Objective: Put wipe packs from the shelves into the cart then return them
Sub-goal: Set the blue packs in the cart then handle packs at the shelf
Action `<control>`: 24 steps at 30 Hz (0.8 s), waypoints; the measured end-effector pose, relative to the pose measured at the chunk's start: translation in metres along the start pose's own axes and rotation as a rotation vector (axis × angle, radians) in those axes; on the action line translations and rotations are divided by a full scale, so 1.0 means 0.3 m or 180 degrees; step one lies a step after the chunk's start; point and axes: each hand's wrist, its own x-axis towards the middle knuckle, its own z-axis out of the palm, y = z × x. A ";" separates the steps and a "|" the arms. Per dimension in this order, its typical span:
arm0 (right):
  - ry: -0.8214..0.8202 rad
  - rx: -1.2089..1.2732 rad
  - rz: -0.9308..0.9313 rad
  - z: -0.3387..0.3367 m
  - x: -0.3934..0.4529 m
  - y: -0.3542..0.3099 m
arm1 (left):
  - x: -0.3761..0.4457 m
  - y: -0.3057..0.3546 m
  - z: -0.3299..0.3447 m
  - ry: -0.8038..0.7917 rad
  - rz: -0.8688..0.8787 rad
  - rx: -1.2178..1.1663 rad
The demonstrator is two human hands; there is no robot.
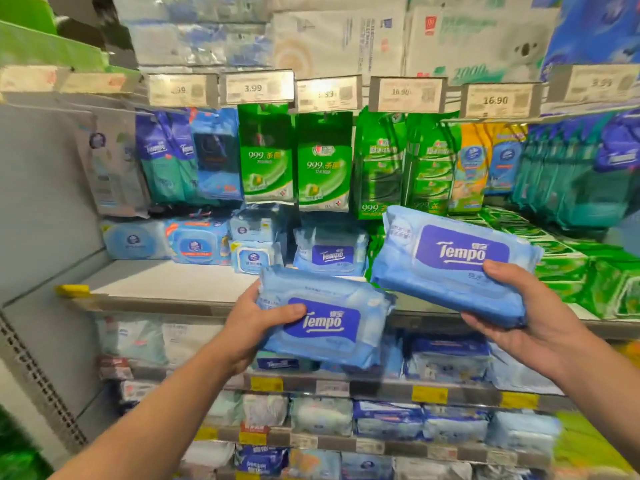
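Note:
I hold two light blue Tempo wipe packs in front of a store shelf. My left hand grips the left pack at its left end, thumb on top. The right pack sits higher and tilted, gripped at its lower right edge by my right hand, thumb over the top and fingers underneath. Both packs hover over the front edge of the middle shelf. One more Tempo pack stands at the back of that shelf. No cart is in view.
Green hanging wipe pouches and blue pouches hang above the shelf under price tags. Green packs pile at the right. Lower shelves hold several blue and white packs. A grey side panel closes the left.

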 end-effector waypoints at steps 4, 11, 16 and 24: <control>0.0153 0.0010 -0.0022 -0.075 0.088 -0.029 | 0.204 0.003 -0.009 0.0167 0.0028 0.0087; 0.0260 -0.0122 0.0023 -0.172 0.253 -0.041 | 0.490 -0.041 0.036 0.0208 0.0025 0.0058; -0.0223 -0.0133 0.0021 -0.212 0.348 -0.032 | 0.588 -0.105 0.040 0.0143 -0.0084 0.0141; -0.0560 -0.0267 0.0244 -0.151 0.415 0.047 | 0.616 -0.165 -0.052 -0.0085 -0.0159 0.0767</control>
